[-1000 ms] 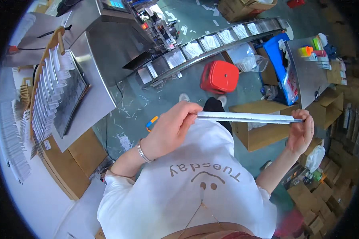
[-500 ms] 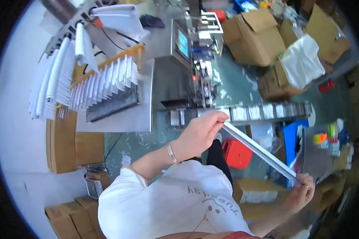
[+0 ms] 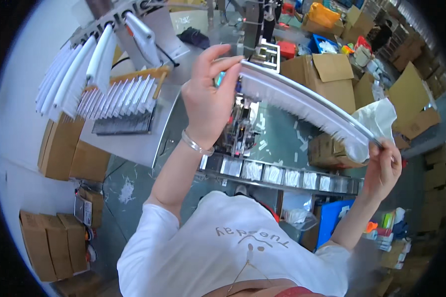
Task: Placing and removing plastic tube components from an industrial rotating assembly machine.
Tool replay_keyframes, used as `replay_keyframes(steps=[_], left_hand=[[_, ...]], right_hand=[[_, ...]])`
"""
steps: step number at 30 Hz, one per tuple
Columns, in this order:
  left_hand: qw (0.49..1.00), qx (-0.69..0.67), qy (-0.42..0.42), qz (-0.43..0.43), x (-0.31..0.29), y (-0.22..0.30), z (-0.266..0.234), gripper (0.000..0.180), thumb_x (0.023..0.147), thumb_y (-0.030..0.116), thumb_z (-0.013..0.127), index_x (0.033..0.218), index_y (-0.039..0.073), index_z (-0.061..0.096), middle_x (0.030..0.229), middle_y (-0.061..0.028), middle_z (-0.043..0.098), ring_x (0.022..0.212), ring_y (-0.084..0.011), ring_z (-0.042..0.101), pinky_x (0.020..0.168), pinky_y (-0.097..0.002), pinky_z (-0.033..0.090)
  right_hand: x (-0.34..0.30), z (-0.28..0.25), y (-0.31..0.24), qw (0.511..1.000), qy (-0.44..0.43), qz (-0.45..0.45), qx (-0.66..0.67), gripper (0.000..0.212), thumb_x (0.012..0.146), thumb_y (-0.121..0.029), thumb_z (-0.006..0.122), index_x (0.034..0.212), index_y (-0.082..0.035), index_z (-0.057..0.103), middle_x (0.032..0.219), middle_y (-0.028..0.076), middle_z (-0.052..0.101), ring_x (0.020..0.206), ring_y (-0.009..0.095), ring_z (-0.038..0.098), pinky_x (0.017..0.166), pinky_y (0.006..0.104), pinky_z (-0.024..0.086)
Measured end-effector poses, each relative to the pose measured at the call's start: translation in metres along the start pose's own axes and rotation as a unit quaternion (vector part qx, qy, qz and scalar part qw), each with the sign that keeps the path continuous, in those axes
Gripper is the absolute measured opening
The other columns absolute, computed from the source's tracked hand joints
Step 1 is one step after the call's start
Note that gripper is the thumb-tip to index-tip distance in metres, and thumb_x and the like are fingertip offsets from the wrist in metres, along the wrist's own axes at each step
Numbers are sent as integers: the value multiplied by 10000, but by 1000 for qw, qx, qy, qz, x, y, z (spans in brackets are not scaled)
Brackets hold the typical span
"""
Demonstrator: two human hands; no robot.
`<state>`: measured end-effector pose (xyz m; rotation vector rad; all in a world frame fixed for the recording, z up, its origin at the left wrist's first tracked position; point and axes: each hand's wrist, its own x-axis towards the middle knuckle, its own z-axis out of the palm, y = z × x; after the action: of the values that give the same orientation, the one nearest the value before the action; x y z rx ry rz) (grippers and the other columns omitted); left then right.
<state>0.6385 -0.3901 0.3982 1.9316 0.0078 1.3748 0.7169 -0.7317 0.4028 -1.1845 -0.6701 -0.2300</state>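
Observation:
Between my two hands stretches a long thin rod with a dense fringe of thin white strips (image 3: 302, 101) hanging below it; I cannot tell what the strips are made of. My left hand (image 3: 210, 94), with a bracelet at the wrist, pinches the upper left end between thumb and fingers. At the lower right end, my right hand (image 3: 384, 168) is closed on the rod's tip. The rod slants down to the right, raised above a metal conveyor track (image 3: 282, 175) with a row of pale packs in it.
White rolls or hanging bundles (image 3: 74, 79) fill a wall rack at the left. A wooden-framed rack of white slips (image 3: 121, 96) stands on the metal table (image 3: 134, 143). Machinery (image 3: 243, 123) is ahead, cardboard boxes (image 3: 332, 74) behind it, and a blue bin (image 3: 332, 218) at right.
Both hands have risen and moved farther forward, carrying the rod up from above the red stool to in front of the machine. Its fringe now shows broadly. My view has tilted up.

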Motion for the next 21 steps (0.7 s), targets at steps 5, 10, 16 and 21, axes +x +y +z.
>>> replay_keyframes(steps=[5,10,16,21], left_hand=[[995,-48,78,-29,21,-5,10,339,869,46,604,1186,6,488,971,-98,702,842,-107,640,781,-241,483],[996,-41,81,15,42,-14,18,345,918,65,518,1235,-26,416,1054,-118,676,982,-153,606,902,-281,432],[992,38,76,95,70,-41,5,351,920,74,494,1251,-19,425,1169,-122,605,1055,-215,527,927,-321,400],[990,36,95,93,74,-57,-3,318,902,61,481,1211,-12,492,1262,-113,518,1085,-258,477,935,-350,375]], right_hand=[[61,16,21,994,-79,-22,68,188,903,-88,583,1028,46,629,982,164,621,804,191,567,770,287,446],[85,11,41,984,-125,-94,83,224,910,-132,582,1050,39,614,1023,184,616,836,215,564,777,310,448],[105,40,59,975,-126,-181,5,217,908,-151,578,1028,24,625,950,167,621,856,252,545,751,323,450],[117,65,64,941,-163,-291,-61,216,911,-164,561,990,28,623,864,165,622,781,266,526,673,384,440]])
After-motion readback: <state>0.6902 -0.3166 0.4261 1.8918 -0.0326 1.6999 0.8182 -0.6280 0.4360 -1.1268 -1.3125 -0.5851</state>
